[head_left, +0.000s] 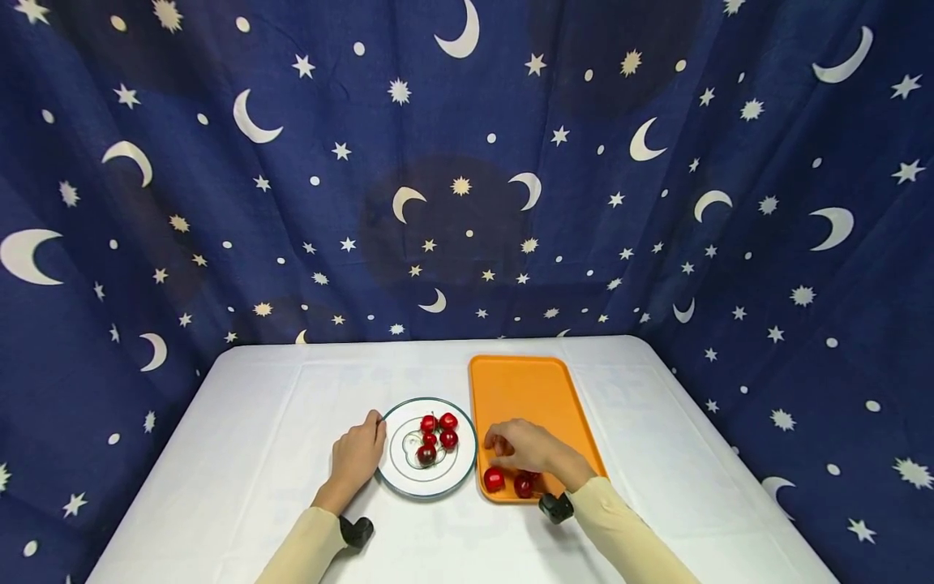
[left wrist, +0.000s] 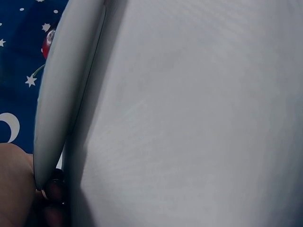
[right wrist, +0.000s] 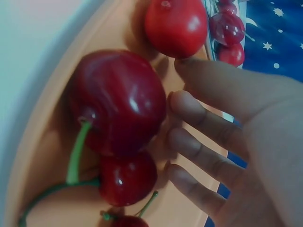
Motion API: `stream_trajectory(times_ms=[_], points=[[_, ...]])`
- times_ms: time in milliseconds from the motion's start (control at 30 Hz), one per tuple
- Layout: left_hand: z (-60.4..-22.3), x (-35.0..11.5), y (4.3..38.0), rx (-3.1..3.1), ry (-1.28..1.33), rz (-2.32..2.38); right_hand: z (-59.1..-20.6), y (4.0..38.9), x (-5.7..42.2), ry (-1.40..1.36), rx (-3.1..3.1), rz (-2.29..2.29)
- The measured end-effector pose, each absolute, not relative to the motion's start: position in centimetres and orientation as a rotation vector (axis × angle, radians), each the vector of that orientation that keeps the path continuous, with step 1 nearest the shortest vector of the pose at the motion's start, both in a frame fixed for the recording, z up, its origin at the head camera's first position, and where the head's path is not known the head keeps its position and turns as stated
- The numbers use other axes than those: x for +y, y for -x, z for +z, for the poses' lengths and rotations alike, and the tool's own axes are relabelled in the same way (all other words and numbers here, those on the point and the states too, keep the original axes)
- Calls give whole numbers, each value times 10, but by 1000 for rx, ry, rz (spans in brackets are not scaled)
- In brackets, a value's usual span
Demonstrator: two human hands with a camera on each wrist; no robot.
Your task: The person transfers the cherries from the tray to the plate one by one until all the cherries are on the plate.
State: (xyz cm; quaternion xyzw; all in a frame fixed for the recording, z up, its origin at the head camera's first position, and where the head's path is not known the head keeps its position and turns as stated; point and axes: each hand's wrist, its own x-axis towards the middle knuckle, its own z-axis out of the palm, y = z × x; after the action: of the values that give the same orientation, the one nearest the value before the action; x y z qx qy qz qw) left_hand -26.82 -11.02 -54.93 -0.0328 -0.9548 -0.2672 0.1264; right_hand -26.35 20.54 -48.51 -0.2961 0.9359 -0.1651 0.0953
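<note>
My left hand (head_left: 356,456) grips the left rim of a round white plate (head_left: 397,477) with a dark green edge. In the left wrist view the thumb (left wrist: 14,184) lies over the plate, with the other fingers beneath it. Several red cherries (head_left: 448,439) lie together on the plate. Over the orange tray (head_left: 521,381), my right hand (head_left: 529,448) is loosely bent with nothing held. Its fingertips are close to a bright red cherry (right wrist: 175,28), a large dark red cherry (right wrist: 118,99) with a green stem, and a smaller cherry (right wrist: 128,177).
A white cloth (head_left: 292,422) covers the table. Just right of the plate stands the tray, its raised rim near the plate's edge. A dark blue curtain (head_left: 467,243) with moons and stars hangs behind and at both sides.
</note>
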Motion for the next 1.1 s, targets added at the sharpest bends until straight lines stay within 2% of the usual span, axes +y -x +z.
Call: stream_trajectory(times_ms=[900, 1100], points=[[-551, -110, 269, -2779, 98, -765, -483, 254, 201, 901, 2743, -522], [-551, -111, 269, -2781, 103, -768, -480, 255, 204, 873, 2588, -658]])
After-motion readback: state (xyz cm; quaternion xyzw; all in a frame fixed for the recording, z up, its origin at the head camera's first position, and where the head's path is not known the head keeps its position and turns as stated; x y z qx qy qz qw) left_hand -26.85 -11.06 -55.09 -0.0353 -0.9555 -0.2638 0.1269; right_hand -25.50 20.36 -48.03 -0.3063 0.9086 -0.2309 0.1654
